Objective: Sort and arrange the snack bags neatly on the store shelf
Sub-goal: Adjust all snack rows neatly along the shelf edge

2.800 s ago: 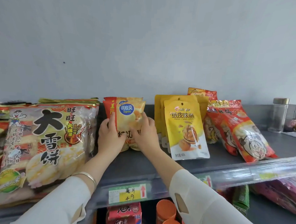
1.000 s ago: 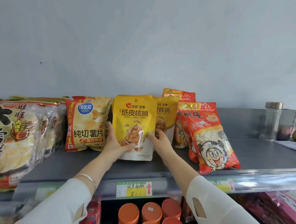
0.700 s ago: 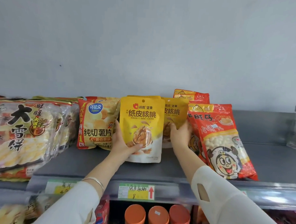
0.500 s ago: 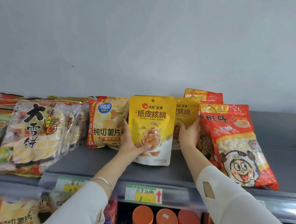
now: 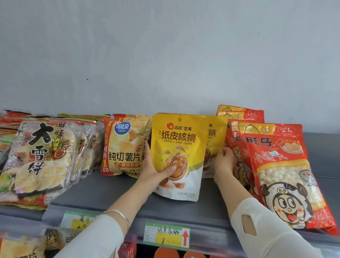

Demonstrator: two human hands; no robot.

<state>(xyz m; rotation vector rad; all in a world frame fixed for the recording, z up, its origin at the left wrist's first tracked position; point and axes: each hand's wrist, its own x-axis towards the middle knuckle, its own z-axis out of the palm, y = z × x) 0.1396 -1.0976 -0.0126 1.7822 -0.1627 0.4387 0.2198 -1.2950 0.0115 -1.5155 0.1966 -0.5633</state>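
A yellow walnut pouch (image 5: 179, 140) stands upright at the middle of the grey shelf (image 5: 105, 192). My left hand (image 5: 154, 168) grips its left edge, thumb across the front. A second yellow walnut pouch (image 5: 215, 134) stands behind it to the right, and my right hand (image 5: 224, 163) holds that pouch's lower right edge. Potato chip bags (image 5: 124, 146) stand just left of my left hand. Red bags with a cartoon face (image 5: 285, 171) lean on the right, touching my right hand.
Large rice cracker bags (image 5: 39, 159) lean at the left end of the shelf. Price tags (image 5: 166, 236) sit on the shelf's front rail. Orange lids (image 5: 166, 255) and more snack packs show on the shelf below. A plain wall rises behind.
The camera has shifted left, so everything sits further right in view. My right hand has slid from the rear pouch's upper part down to its lower right edge. My left hand keeps its grip.
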